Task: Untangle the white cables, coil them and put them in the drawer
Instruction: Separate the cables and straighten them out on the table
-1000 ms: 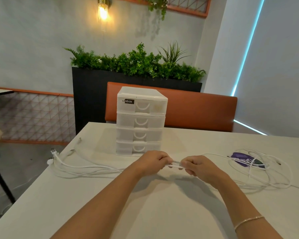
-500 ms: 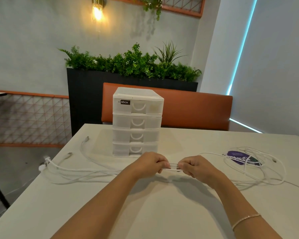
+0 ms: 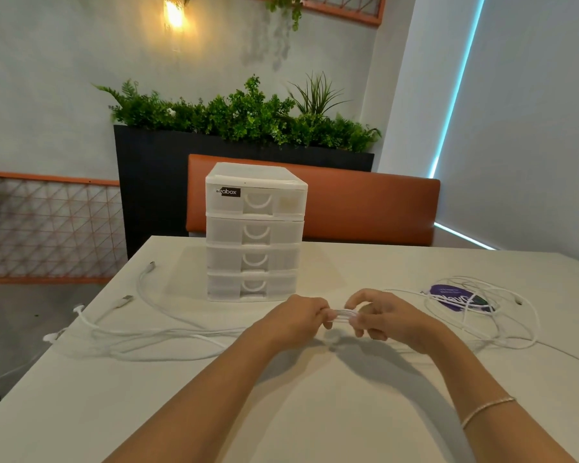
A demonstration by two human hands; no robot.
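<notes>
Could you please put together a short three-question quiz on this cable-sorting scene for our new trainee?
1. True or false: every drawer of the translucent white plastic four-drawer unit is closed.
2. What do the left hand and right hand hold between them? A) a purple disc B) a bundle of thin white cables C) a drawer handle
3. Fill in: the loose tangle of white cable on the right of the pale table lies over a flat ______ oval sticker.

Key: 1 true; 2 B; 3 purple.
</notes>
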